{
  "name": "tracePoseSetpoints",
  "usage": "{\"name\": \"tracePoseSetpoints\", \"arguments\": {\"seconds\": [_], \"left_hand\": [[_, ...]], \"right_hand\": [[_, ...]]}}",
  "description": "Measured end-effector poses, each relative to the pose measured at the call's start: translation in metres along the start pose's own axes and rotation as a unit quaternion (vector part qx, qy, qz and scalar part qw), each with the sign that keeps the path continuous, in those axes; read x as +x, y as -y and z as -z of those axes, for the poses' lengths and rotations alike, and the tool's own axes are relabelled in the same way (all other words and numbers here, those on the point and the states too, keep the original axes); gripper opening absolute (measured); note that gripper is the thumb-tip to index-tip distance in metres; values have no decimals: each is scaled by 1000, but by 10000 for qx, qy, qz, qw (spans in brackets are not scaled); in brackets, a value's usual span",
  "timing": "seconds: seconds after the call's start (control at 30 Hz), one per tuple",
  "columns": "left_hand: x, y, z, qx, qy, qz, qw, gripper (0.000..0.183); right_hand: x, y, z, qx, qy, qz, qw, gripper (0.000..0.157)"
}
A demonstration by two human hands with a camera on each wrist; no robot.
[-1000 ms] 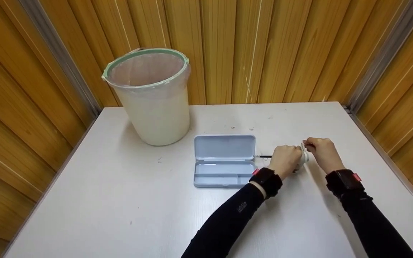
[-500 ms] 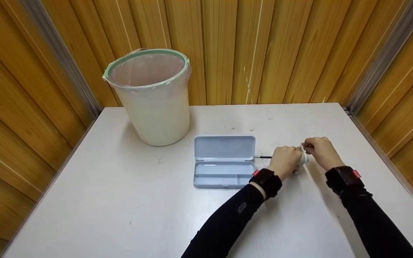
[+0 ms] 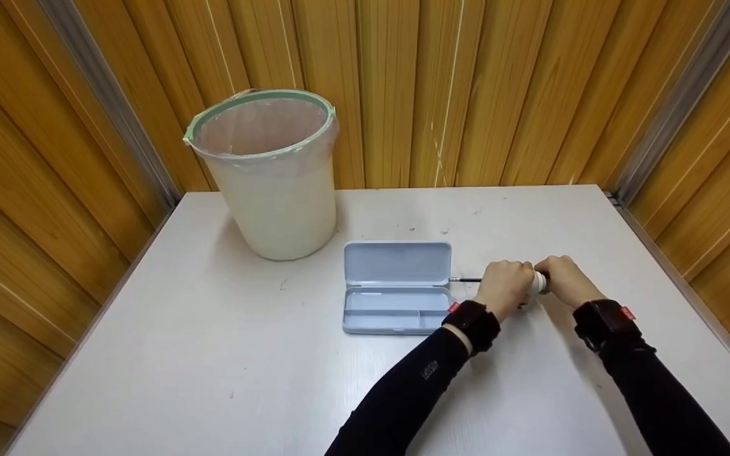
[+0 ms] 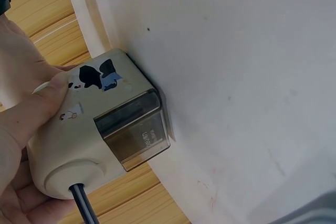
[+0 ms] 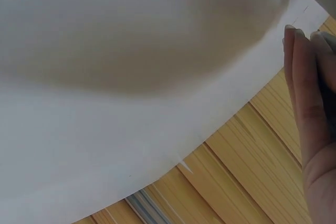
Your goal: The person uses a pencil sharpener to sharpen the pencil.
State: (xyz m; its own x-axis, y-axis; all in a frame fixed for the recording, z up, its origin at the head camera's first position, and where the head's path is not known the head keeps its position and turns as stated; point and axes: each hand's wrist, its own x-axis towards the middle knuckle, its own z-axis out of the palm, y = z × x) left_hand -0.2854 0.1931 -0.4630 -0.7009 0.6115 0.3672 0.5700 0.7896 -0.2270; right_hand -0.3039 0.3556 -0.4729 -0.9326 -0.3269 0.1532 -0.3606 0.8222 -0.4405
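Note:
A white crank pencil sharpener with dark stickers and a clear shavings drawer fills much of the left wrist view. My left hand grips its body, thumb on one side and fingers on the other. From its round front port sticks a dark pencil, pointing left toward the open case. At the sharpener's right end my right hand has its fingers curled at the crank, which the hand mostly hides. In the right wrist view, the right fingers close together beside a corner of the sharpener.
A light-blue pencil case lies open left of the hands, its lower half divided into compartments. Farther back on the left stands a lined bin with a green rim. Wood-patterned walls border the white table.
My right hand has moved round at the sharpener's end, and the white crank arm seen before is now hidden. The left hand, sharpener and pencil stay nearly in place.

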Motion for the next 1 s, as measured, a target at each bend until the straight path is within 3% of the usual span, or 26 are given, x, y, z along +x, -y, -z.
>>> {"name": "tracePoseSetpoints", "arguments": {"seconds": [0.3,0.67,0.83,1.0], "left_hand": [[-1,1,0,-35,41,172,9998,8],[-1,-5,2,8,33,201,9998,7],[0,-6,2,30,-56,276,9996,13],[1,-4,2,-42,-67,277,9996,6]], "right_hand": [[-12,-1,-1,484,505,-25,9975,6],[-29,0,3,572,721,-318,9952,4],[-35,2,6,691,845,-136,9939,3],[-40,8,10,675,835,-67,9942,3]]}}
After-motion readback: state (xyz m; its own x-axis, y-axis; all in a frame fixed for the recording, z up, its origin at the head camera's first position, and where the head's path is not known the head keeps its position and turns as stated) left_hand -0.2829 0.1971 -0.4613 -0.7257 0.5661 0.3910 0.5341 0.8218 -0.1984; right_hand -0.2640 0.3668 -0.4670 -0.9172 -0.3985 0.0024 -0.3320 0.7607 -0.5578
